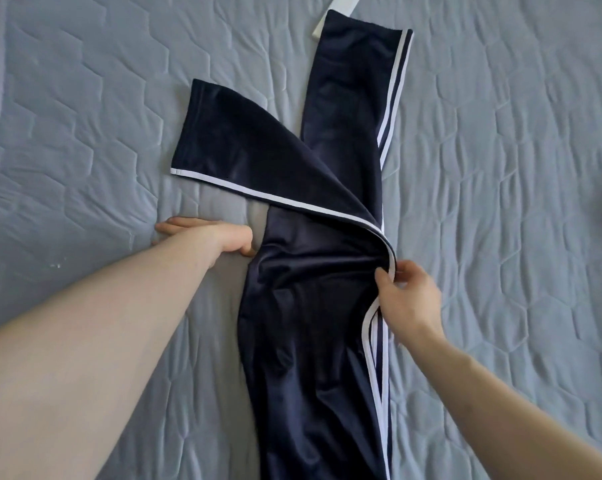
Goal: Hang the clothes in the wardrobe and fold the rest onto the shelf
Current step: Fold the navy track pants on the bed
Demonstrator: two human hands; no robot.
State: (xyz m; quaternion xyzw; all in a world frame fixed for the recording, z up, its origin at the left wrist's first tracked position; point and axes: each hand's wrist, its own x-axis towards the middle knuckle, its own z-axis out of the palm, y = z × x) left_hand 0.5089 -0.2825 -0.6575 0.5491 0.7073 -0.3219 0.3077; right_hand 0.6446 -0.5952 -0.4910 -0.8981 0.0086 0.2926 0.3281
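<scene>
Navy track pants (313,306) lie lengthwise on the quilted bed (500,202), upper leg splayed left, not yet aligned. Right hand (408,299) pinches the striped seam; left hand (206,237) presses flat, fingers straight, beside the pants. Folding looks barely begun; shelf, wardrobe unseen. White strip (330,15) beyond the hem.

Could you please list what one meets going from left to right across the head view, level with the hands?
Grey quilted bedcover → left hand, resting at the trousers' left edge → navy track trousers → right hand, pinching the white-striped side seam → bedcover again.
</scene>
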